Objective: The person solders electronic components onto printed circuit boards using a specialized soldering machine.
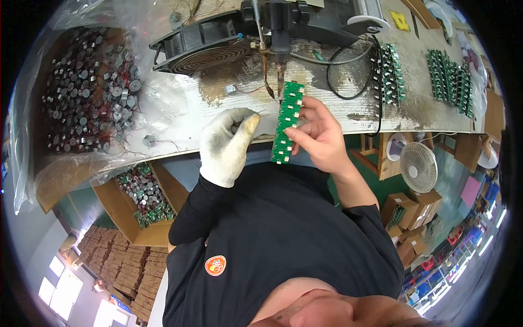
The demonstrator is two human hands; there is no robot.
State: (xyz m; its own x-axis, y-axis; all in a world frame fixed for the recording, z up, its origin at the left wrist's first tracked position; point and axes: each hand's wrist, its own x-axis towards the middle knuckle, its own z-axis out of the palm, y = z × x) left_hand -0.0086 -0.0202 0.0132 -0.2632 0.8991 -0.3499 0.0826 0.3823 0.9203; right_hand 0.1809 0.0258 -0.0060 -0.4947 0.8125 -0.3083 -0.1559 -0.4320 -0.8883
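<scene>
In my bare right hand [322, 133] is a long green circuit board strip [284, 131], held upright between thumb and fingers. Small pale connectors line its edge. The strip's top end is beside the tip of a mounted soldering iron [280, 46]; whether they touch is unclear. A brownish feed tube [267, 71] points down near the same spot. My left hand [224, 144], in a white glove with a stained thumb, is closed just left of the strip. Thin reddish wires [263, 114] stick out from its pinch; anything else inside that hand is hidden.
A clear-lined box of small round motors [90, 92] stands at the left. Behind are a black fan [201, 52] and a solder spool [368, 24]. Board strips [389, 73] lie at the right, near a black cable [378, 109]. An open carton [133, 212] sits below the bench edge.
</scene>
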